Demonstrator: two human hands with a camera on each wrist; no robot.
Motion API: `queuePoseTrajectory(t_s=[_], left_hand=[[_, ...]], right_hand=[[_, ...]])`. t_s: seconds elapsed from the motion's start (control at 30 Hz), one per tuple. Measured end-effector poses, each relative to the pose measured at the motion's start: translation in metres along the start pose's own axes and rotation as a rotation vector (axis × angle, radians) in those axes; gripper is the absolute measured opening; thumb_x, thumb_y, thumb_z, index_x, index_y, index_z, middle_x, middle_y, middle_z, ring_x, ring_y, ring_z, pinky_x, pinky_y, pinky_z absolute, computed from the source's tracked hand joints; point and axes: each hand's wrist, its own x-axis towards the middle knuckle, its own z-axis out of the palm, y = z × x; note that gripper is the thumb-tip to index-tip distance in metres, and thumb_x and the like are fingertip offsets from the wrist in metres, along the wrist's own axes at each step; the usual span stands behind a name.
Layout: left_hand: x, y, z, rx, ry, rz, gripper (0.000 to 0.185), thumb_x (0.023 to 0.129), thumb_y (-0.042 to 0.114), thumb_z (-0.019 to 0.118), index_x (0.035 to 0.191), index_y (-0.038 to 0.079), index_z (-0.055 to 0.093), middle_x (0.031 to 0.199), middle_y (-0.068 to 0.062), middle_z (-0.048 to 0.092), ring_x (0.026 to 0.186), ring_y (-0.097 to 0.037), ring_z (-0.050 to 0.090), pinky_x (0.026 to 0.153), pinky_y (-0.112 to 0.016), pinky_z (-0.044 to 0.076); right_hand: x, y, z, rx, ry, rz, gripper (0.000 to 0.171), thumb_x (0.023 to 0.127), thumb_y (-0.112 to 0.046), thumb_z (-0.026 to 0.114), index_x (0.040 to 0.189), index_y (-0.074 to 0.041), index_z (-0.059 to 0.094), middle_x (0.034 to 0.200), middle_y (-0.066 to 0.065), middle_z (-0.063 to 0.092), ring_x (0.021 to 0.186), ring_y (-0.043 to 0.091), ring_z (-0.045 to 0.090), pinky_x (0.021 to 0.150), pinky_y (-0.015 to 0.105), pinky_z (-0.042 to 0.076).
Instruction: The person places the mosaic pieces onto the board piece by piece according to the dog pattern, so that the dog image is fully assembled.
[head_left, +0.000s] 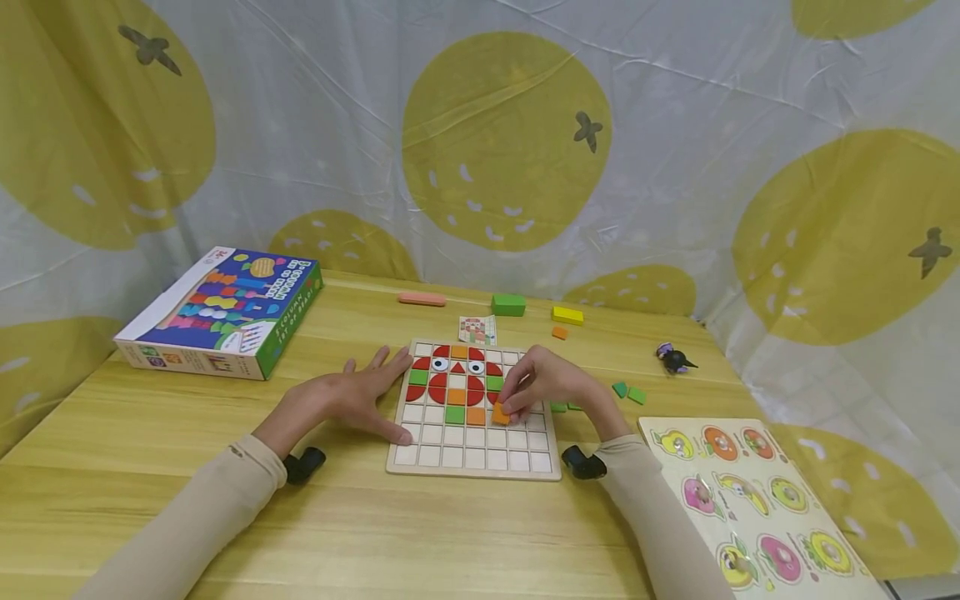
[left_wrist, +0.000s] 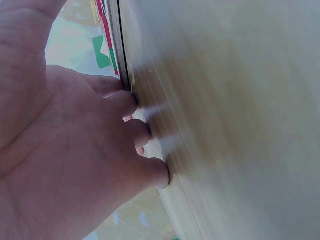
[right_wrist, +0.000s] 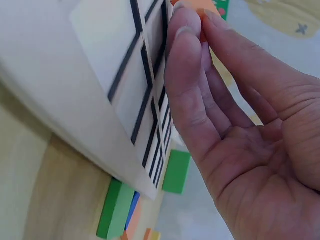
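A wooden grid board (head_left: 450, 457) lies flat on the table, with red, green, orange and white pieces forming a figure with two round eyes in its upper part. My left hand (head_left: 347, 400) is spread along the board's left side, its thumb touching the lower left edge. In the left wrist view its fingertips (left_wrist: 159, 174) rest at the tabletop. My right hand (head_left: 542, 385) pinches an orange square tile (head_left: 501, 414) between thumb and fingers, over a cell right of another orange tile (head_left: 476, 416). The fingers cover part of the board's right side.
Behind the board lie a small pattern card (head_left: 477, 330), a green block (head_left: 508, 305), a yellow block (head_left: 567, 316) and a pink stick (head_left: 422, 298). A toy box (head_left: 225, 308) stands left, a fruit puzzle board (head_left: 742, 500) right. Green pieces (head_left: 636, 395) and a dark figurine (head_left: 676, 359) lie on the right.
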Motion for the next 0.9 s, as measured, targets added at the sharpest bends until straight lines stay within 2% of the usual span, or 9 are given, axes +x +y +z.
queuePoseTrajectory(t_s=[0.2, 0.5, 0.77, 0.9], left_hand=[[0.0, 0.0, 0.0, 0.007, 0.001, -0.006, 0.13, 0.086, 0.065, 0.084, 0.173, 0.004, 0.008, 0.18, -0.022, 0.001, 0.165, -0.046, -0.008, 0.127, -0.073, -0.004], [-0.001, 0.001, 0.0, 0.007, 0.0, -0.007, 0.13, 0.086, 0.063, 0.084, 0.173, 0.004, 0.008, 0.181, -0.021, 0.001, 0.165, -0.046, -0.008, 0.128, -0.073, -0.004], [-0.001, 0.001, 0.0, 0.011, 0.002, -0.002, 0.13, 0.086, 0.064, 0.084, 0.173, 0.005, 0.008, 0.181, -0.021, 0.001, 0.165, -0.045, -0.008, 0.128, -0.073, -0.004], [-0.001, 0.001, 0.0, 0.009, 0.002, -0.002, 0.13, 0.086, 0.064, 0.084, 0.173, 0.004, 0.008, 0.18, -0.022, 0.001, 0.165, -0.046, -0.008, 0.128, -0.073, -0.004]], right_hand=[[0.003, -0.005, 0.008, -0.025, 0.018, 0.043, 0.006, 0.091, 0.003, 0.083, 0.097, 0.006, 0.082, 0.084, 0.012, 0.08, 0.069, 0.023, 0.078, 0.07, 0.038, 0.068], [0.008, -0.005, 0.014, -0.061, 0.042, 0.018, 0.004, 0.089, 0.006, 0.084, 0.092, 0.006, 0.082, 0.084, 0.009, 0.079, 0.065, 0.02, 0.075, 0.066, 0.036, 0.067], [0.009, -0.006, 0.018, -0.038, 0.073, 0.086, 0.005, 0.088, 0.002, 0.086, 0.087, 0.002, 0.081, 0.077, 0.011, 0.079, 0.059, 0.022, 0.074, 0.062, 0.038, 0.066], [0.007, -0.008, 0.018, -0.079, 0.088, 0.108, 0.007, 0.088, -0.001, 0.088, 0.085, 0.0, 0.081, 0.074, 0.01, 0.078, 0.057, 0.022, 0.074, 0.061, 0.037, 0.066]])
